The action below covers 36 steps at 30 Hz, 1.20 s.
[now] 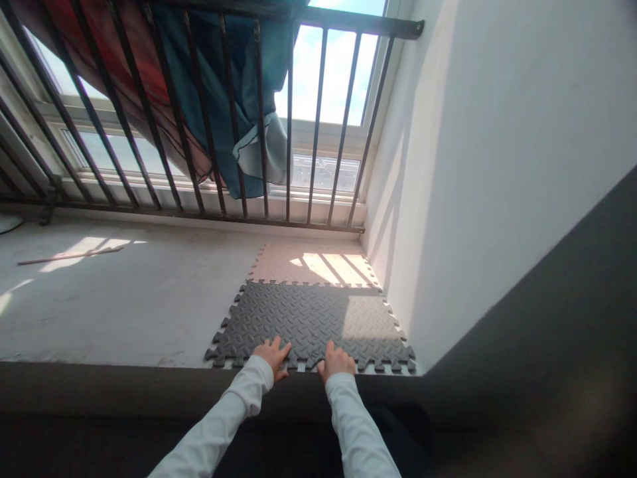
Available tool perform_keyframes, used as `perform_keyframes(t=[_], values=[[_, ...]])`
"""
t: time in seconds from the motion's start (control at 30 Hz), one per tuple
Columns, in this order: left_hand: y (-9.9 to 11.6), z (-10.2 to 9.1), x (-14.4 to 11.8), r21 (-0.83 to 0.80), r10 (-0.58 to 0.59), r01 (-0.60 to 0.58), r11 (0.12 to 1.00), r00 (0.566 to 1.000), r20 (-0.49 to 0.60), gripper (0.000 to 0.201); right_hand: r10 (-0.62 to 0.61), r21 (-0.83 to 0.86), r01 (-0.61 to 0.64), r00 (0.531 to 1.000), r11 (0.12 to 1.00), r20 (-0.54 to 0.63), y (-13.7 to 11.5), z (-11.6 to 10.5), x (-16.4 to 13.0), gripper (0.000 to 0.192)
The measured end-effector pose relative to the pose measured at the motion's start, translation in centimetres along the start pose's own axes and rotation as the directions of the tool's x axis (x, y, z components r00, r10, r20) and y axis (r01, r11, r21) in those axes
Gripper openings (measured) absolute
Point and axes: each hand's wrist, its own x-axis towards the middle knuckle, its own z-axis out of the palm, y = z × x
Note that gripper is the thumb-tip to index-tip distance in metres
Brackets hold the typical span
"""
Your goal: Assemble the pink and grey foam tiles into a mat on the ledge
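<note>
A dark grey foam puzzle mat [308,318] lies on the concrete floor [124,299] against the white wall. A pink foam mat [279,262] is joined to its far edge. My left hand [273,355] rests flat on the grey mat's near edge, fingers spread. My right hand [337,362] presses on the same edge a little to the right, fingers curled down onto the mat. Both arms wear white sleeves. Neither hand holds anything.
A dark metal railing [259,119] runs across the far side before a window, with blue and red cloth [219,86] draped on it. A thin wooden stick [70,255] lies on the floor at far left. A white wall [497,166] bounds the right.
</note>
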Motion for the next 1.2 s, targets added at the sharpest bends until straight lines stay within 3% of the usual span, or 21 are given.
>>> perform_keyframes(t=[0.17,0.33,0.57,0.93,1.1,1.2], values=[[0.1,1.9,-1.0,-0.023,-0.010,0.008,1.000,0.996,-0.085,0.081,-0.008,0.004,0.008,1.000,1.000,0.008,-0.1,-0.9,0.1,0.042],[-0.2,2.9,-1.3,-0.063,-0.040,0.033,0.997,0.992,-0.123,0.071,0.012,0.024,-0.013,0.999,1.000,0.030,-0.1,-1.4,-0.3,0.037],[-0.3,3.6,-1.2,-0.091,-0.087,0.072,0.993,0.981,-0.173,0.063,0.006,0.036,-0.008,0.999,0.999,0.049,0.0,-1.6,-0.8,0.038],[-0.3,3.7,-2.1,-0.086,-0.058,0.044,0.995,0.984,-0.170,0.054,-0.003,0.042,-0.001,0.995,0.999,0.097,0.2,-1.8,-1.3,0.041],[0.2,3.8,-1.9,-0.101,-0.084,0.066,0.993,0.980,-0.183,0.057,0.050,0.038,-0.048,0.998,0.998,-0.037,0.6,-1.3,-1.3,0.031],[1.0,4.0,-1.6,-0.082,-0.121,0.105,0.991,0.969,-0.215,0.061,0.091,0.043,-0.088,0.993,0.995,-0.075,1.0,-0.8,-0.9,0.042]])
